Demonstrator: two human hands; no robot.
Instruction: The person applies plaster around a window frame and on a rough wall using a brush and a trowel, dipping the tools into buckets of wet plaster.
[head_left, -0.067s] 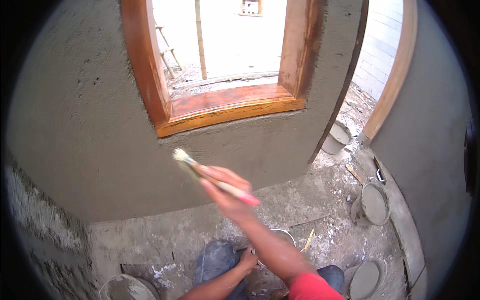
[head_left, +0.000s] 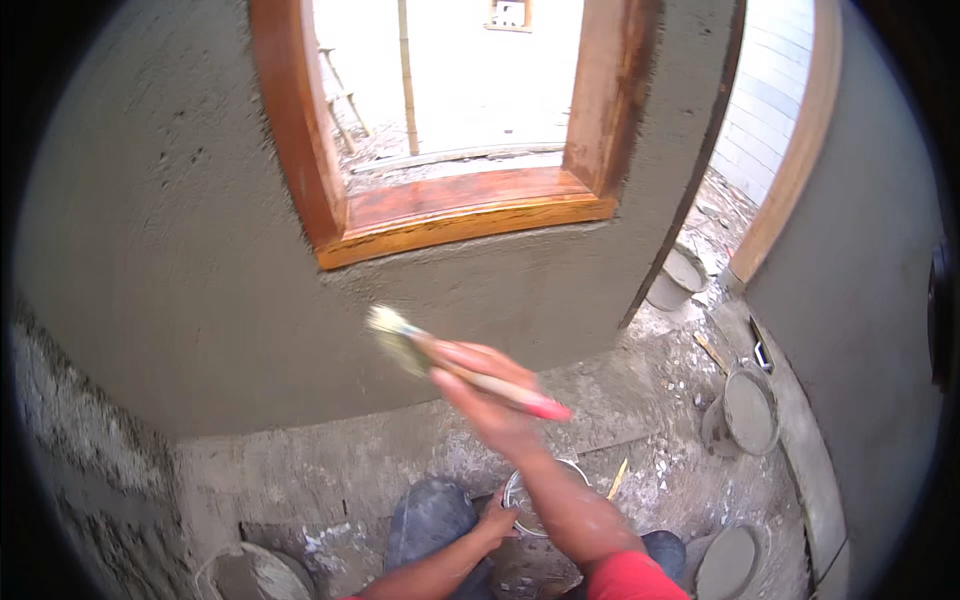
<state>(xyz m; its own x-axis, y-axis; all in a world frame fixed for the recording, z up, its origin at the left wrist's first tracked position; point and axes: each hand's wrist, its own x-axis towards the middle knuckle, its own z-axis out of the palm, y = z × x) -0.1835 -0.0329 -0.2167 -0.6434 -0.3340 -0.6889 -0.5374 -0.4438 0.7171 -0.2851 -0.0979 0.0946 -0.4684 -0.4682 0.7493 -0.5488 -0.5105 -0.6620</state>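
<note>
My right hand (head_left: 490,408) is closed around the wooden handle of a paintbrush (head_left: 388,320), its pale bristles pointing up and left and its handle end red. Some motion blur lies on brush and hand. The bristles are in front of the grey plastered wall (head_left: 220,330), below the left corner of a varnished wooden window frame (head_left: 465,222). Lower down, my left hand (head_left: 494,523) grips the rim of a round bucket (head_left: 512,492) between my knees. My right forearm hides part of that bucket.
Buckets of grey mix stand around: one (head_left: 750,410) at the right, another (head_left: 728,562) at the lower right, one (head_left: 255,575) at the lower left and one (head_left: 678,275) by the doorway. A wood scrap (head_left: 618,478) lies on the rough floor (head_left: 330,465).
My right hand has moved right and slightly down with the paintbrush, away from the window frame's corner. My left hand stays at the bucket's rim.
</note>
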